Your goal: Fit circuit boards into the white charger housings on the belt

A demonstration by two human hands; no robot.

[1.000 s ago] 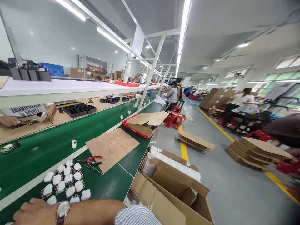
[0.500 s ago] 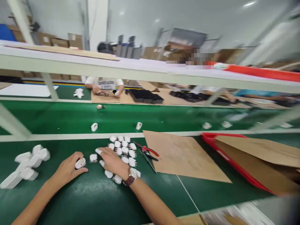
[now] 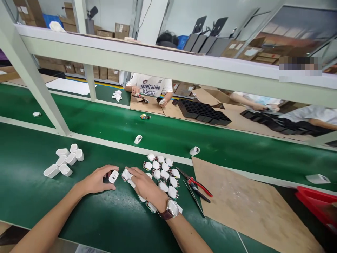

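My left hand (image 3: 96, 181) is closed around a white charger housing (image 3: 113, 176), whose end with small port slots faces right. Just to the right, the fingers of my right hand (image 3: 146, 184) are closed on a small white-topped charger core (image 3: 125, 175). White covers sit on some of those fingertips, and a watch (image 3: 172, 208) is on the wrist. Beside and partly under this hand lies a cluster of similar charger cores (image 3: 165, 174). Over to the left stand several empty white charger shells (image 3: 61, 160) grouped together.
Red-handled pliers (image 3: 201, 188) and tweezers (image 3: 194, 197) lie right of the cluster, by a cardboard sheet (image 3: 250, 200). A red tray (image 3: 313, 207) is at far right. Behind runs a green belt (image 3: 168, 135) with scattered white housings. Co-workers sit across, beyond an overhead shelf beam (image 3: 158, 59).
My right hand has closed its fingers on the charger core that lay between my hands. My left hand still holds the housing. The view has swung left.
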